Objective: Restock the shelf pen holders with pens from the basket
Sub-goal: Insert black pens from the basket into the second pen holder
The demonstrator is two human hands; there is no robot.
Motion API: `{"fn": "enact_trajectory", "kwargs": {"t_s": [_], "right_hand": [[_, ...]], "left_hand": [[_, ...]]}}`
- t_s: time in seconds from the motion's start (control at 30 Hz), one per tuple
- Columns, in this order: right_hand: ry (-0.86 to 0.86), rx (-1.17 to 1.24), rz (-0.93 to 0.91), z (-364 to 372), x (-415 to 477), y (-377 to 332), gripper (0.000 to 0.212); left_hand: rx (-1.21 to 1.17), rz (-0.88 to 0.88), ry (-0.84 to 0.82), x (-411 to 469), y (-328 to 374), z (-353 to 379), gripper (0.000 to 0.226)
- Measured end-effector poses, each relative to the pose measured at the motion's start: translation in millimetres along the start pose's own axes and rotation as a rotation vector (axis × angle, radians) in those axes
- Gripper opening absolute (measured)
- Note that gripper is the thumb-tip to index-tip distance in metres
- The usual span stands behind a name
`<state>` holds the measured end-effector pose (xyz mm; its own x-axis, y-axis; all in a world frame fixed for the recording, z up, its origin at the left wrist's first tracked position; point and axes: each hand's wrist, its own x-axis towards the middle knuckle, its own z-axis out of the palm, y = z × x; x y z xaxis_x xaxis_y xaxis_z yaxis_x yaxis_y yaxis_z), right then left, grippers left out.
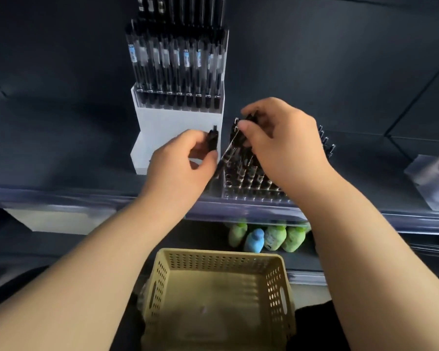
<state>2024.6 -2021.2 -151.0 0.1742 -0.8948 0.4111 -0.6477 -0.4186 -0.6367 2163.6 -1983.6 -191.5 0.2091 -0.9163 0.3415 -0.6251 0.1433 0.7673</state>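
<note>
Both hands are up at the shelf (61, 153) mid frame rn; left hand (180, 160) has its fingers curled round a small bunch of black pens (212, 140), can't count them, ends poking up just beside the white tiered holder (162, 122); right hand (284, 140) pinches one pen (235, 136) btw thumb and forefinger, slanted, over the clear holder (249, 183) right of centre, which is pretty packed w/ pens. Basket (162, 274) sits bottom centre, beige w/ holes; can't make out any pens in it, so imo what's in the hands is the last of the stock.

Tip for this step: line the pen up w/ a free slot before letting go; keep it upright, same way round as its neighbours; don't force it btw two others or the row will prob tilt; feed from the left-hand bunch one at a time and keep that bunch close.

Surroundings: dark shelf board, dark back panel, clear strip along the front edge; white holder's upper tier is full of labelled pens, lower front tier looks bare; green and blue bottles (271, 236) on the shelf below, just above the basket; a clear-wrapped packet (431, 178) at the far right edge, too blurry to ID.
</note>
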Motion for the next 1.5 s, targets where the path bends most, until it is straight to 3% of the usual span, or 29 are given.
{"fn": "enact_trajectory", "kwargs": {"t_s": [0.3, 1.5], "right_hand": [[0.094, -0.095, -0.012, -3.1, 17.3, 11.1, 0.018], [-0.013, -0.242, -0.048, 36.5, 28.3, 22.6, 0.027]], "left_hand": [[-0.161, -0.070, 0.028, 12.0, 4.0, 5.2, 0.016], [-0.102, -0.103, 0.021, 8.8, -8.7, -1.5, 0.018]]}}
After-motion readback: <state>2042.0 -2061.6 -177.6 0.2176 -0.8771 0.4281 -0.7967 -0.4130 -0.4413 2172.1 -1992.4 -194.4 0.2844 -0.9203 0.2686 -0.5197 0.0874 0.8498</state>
